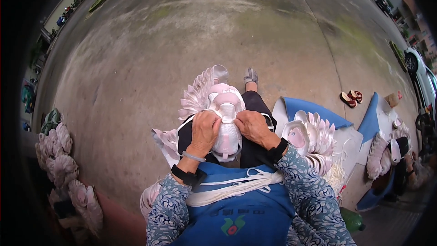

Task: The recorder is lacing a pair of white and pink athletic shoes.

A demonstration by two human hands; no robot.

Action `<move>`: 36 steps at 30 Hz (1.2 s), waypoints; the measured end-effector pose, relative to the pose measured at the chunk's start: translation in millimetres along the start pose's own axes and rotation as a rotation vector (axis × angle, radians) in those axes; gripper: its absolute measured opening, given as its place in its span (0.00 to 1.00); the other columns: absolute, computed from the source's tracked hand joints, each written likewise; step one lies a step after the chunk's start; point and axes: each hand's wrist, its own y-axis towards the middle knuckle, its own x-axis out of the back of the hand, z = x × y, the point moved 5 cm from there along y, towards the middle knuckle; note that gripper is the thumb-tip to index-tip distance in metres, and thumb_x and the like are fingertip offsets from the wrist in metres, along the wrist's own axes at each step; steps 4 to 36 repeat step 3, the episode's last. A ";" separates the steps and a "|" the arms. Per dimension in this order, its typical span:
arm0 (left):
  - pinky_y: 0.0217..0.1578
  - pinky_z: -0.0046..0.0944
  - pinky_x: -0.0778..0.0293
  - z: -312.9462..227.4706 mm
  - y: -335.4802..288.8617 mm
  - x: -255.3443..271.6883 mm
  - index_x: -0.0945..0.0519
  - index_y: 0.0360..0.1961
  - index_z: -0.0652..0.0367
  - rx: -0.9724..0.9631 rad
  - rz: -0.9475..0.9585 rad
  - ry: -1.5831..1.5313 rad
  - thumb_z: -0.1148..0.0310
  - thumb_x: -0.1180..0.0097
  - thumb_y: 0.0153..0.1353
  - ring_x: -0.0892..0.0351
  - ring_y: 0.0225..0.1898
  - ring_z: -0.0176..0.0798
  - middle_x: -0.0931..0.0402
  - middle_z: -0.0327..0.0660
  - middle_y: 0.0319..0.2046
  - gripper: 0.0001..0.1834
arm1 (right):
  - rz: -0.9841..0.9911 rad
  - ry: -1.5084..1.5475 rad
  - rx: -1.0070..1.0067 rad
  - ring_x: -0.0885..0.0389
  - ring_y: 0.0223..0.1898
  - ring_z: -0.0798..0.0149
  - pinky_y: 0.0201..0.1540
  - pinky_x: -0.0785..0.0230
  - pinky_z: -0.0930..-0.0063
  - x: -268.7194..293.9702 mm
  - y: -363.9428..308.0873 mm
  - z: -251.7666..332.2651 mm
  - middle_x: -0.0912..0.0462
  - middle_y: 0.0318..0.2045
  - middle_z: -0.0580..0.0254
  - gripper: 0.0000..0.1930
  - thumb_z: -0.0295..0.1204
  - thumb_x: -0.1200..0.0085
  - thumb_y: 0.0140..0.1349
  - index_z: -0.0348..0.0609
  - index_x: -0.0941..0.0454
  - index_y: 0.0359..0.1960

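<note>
A pink and white shoe upper (227, 136) lies across my lap, its mesh heel end toward me. My left hand (203, 130) is closed, pinching the upper's left edge beside the tongue. At the opposite edge, the fingers of my right hand (256, 128) pinch in the same way. Thin white lace shows beside both hands; whether the fingertips also grip it is hidden. A fanned row of nested uppers (200, 92) extends beyond my left knee. Across my blue apron (241, 205) runs a tied bundle of white laces (234, 192).
More uppers (309, 134) stand on a blue and white sheet (314, 111) at my right. Piled uppers (63, 168) are at far left. Sandals (351, 99) lie on the concrete. Another person's hand (409, 164) is near uppers at far right; parked cars line the edges.
</note>
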 end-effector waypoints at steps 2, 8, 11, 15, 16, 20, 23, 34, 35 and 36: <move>0.43 0.46 0.33 -3.6 -3.9 1.9 0.21 0.29 0.59 -0.053 -0.052 0.025 0.72 0.39 0.50 0.25 0.37 0.51 0.23 0.45 0.32 0.05 | -0.012 -0.014 -0.020 0.20 0.32 0.45 0.36 0.29 0.53 -1.5 -3.4 -1.4 0.21 0.27 0.46 0.12 0.36 0.47 0.57 0.40 0.23 0.25; 0.42 0.45 0.33 -7.5 -6.5 5.8 0.20 0.30 0.58 -0.101 -0.099 0.053 0.72 0.38 0.50 0.25 0.37 0.50 0.22 0.43 0.33 0.06 | -0.020 -0.022 -0.042 0.20 0.33 0.45 0.36 0.29 0.54 -1.6 -4.6 -1.4 0.21 0.27 0.45 0.12 0.37 0.46 0.57 0.40 0.22 0.27; 0.42 0.45 0.33 -7.5 -6.5 5.8 0.20 0.30 0.58 -0.101 -0.099 0.053 0.72 0.38 0.50 0.25 0.37 0.50 0.22 0.43 0.33 0.06 | -0.020 -0.022 -0.042 0.20 0.33 0.45 0.36 0.29 0.54 -1.6 -4.6 -1.4 0.21 0.27 0.45 0.12 0.37 0.46 0.57 0.40 0.22 0.27; 0.42 0.45 0.33 -7.5 -6.5 5.8 0.20 0.30 0.58 -0.101 -0.099 0.053 0.72 0.38 0.50 0.25 0.37 0.50 0.22 0.43 0.33 0.06 | -0.020 -0.022 -0.042 0.20 0.33 0.45 0.36 0.29 0.54 -1.6 -4.6 -1.4 0.21 0.27 0.45 0.12 0.37 0.46 0.57 0.40 0.22 0.27; 0.42 0.45 0.33 -7.5 -6.5 5.8 0.20 0.30 0.58 -0.101 -0.099 0.053 0.72 0.38 0.50 0.25 0.37 0.50 0.22 0.43 0.33 0.06 | -0.020 -0.022 -0.042 0.20 0.33 0.45 0.36 0.29 0.54 -1.6 -4.6 -1.4 0.21 0.27 0.45 0.12 0.37 0.46 0.57 0.40 0.22 0.27; 0.42 0.45 0.33 -7.5 -6.5 5.8 0.20 0.30 0.58 -0.101 -0.099 0.053 0.72 0.38 0.50 0.25 0.37 0.50 0.22 0.43 0.33 0.06 | -0.020 -0.022 -0.042 0.20 0.33 0.45 0.36 0.29 0.54 -1.6 -4.6 -1.4 0.21 0.27 0.45 0.12 0.37 0.46 0.57 0.40 0.22 0.27; 0.42 0.45 0.33 -7.5 -6.5 5.8 0.20 0.30 0.58 -0.101 -0.099 0.053 0.72 0.38 0.50 0.25 0.37 0.50 0.22 0.43 0.33 0.06 | -0.020 -0.022 -0.042 0.20 0.33 0.45 0.36 0.29 0.54 -1.6 -4.6 -1.4 0.21 0.27 0.45 0.12 0.37 0.46 0.57 0.40 0.22 0.27; 0.42 0.45 0.33 -7.5 -6.5 5.8 0.20 0.30 0.58 -0.101 -0.099 0.053 0.72 0.38 0.50 0.25 0.37 0.50 0.22 0.43 0.33 0.06 | -0.020 -0.022 -0.042 0.20 0.33 0.45 0.36 0.29 0.54 -1.6 -4.6 -1.4 0.21 0.27 0.45 0.12 0.37 0.46 0.57 0.40 0.22 0.27; 0.42 0.45 0.33 -7.5 -6.5 5.8 0.20 0.30 0.58 -0.101 -0.099 0.053 0.72 0.38 0.50 0.25 0.37 0.50 0.22 0.43 0.33 0.06 | -0.020 -0.022 -0.042 0.20 0.33 0.45 0.36 0.29 0.54 -1.6 -4.6 -1.4 0.21 0.27 0.45 0.12 0.37 0.46 0.57 0.40 0.22 0.27; 0.42 0.45 0.33 -7.5 -6.5 5.8 0.20 0.30 0.58 -0.101 -0.099 0.053 0.72 0.38 0.50 0.25 0.37 0.50 0.22 0.43 0.33 0.06 | -0.020 -0.022 -0.042 0.20 0.33 0.45 0.36 0.29 0.54 -1.6 -4.6 -1.4 0.21 0.27 0.45 0.12 0.37 0.46 0.57 0.40 0.22 0.27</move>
